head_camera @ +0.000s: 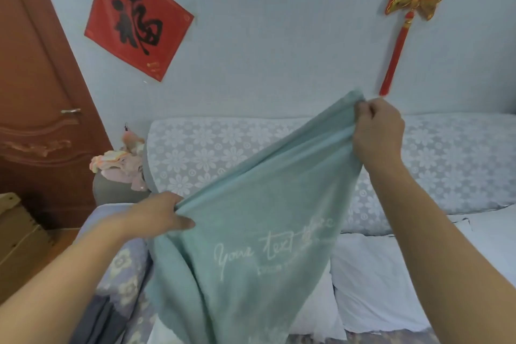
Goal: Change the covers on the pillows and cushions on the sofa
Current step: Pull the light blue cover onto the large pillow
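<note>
A mint-green cover (251, 232) with white script lettering hangs stretched in front of me over the sofa. My left hand (159, 215) grips its lower left edge. Its top corner is pinched by my right hand (377, 131), held higher near the wall. Behind the cover, a bare white pillow (374, 285) lies on the sofa seat, partly hidden by the cloth. A long cushion in a white flower-lace cover (212, 153) leans along the sofa back.
A brown door (36, 109) stands at the left, with a cardboard box (19, 234) below it. Pink and white cloth (122, 162) sits on the sofa's left arm. A floral blanket (125, 274) lies at the lower left. Red wall decorations (136, 17) hang above.
</note>
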{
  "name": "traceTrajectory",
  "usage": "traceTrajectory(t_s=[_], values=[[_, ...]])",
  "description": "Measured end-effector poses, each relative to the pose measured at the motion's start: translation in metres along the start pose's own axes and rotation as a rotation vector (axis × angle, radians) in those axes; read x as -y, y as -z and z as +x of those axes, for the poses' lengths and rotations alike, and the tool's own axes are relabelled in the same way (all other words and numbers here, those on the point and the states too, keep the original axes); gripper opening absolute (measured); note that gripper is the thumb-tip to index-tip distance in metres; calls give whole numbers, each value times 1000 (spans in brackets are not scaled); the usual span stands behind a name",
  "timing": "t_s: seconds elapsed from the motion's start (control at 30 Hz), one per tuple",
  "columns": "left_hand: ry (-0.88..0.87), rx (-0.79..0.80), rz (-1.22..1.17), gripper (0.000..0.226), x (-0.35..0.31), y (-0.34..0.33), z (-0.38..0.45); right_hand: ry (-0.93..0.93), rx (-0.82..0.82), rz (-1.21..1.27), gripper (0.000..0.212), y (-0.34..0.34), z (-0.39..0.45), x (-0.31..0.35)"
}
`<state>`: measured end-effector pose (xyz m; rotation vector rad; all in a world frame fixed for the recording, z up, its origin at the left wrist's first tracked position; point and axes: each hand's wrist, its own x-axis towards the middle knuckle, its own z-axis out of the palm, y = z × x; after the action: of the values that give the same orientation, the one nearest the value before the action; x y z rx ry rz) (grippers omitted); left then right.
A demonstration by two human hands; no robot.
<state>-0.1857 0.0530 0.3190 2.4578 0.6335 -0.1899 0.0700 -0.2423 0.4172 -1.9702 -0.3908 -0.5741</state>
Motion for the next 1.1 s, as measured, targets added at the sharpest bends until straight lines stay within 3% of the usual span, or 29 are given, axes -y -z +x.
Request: traceTrajectory(t_s=[0.13,0.17,0.23,0.3,0.33,0.4,0.47,0.5,0.6,0.7,0.83,0.97,1.1], values=[[66,-417,70,26,10,51,22,23,-67,1,31,1,47,0],[58,-502,106,30,5,62,25,85,18,30,28,-4,44,4],[41,-605,125,38,-2,84,29,310,389,-107,33,-20,27,4],[30,-657,200,40,-6,106,26,479,772,-540,43,-34,20,-4],[22,-676,290,39,-8,118,24,501,782,-729,35,-35,27,-6],[-75,-756,527,26,-15,143,23,481,517,-817,20,-30,55,-1],[-202,-921,624,5,-28,166,19,374,134,-648,18,-16,84,13],[-226,-1024,613,12,-34,173,17,299,-7,-541,19,-8,96,19],[-43,-1200,415,22,-13,168,8,93,-169,-355,21,11,104,12],[111,-1078,405,26,50,104,5,-21,-97,-332,17,8,65,-44],[126,-741,444,30,124,-29,-1,-177,188,-470,5,-12,-35,-162],[245,-365,365,23,176,-148,-17,-199,490,-743,14,-17,-139,-286],[317,-224,265,32,190,-231,-30,-574,793,-843,36,-18,-207,-355]])
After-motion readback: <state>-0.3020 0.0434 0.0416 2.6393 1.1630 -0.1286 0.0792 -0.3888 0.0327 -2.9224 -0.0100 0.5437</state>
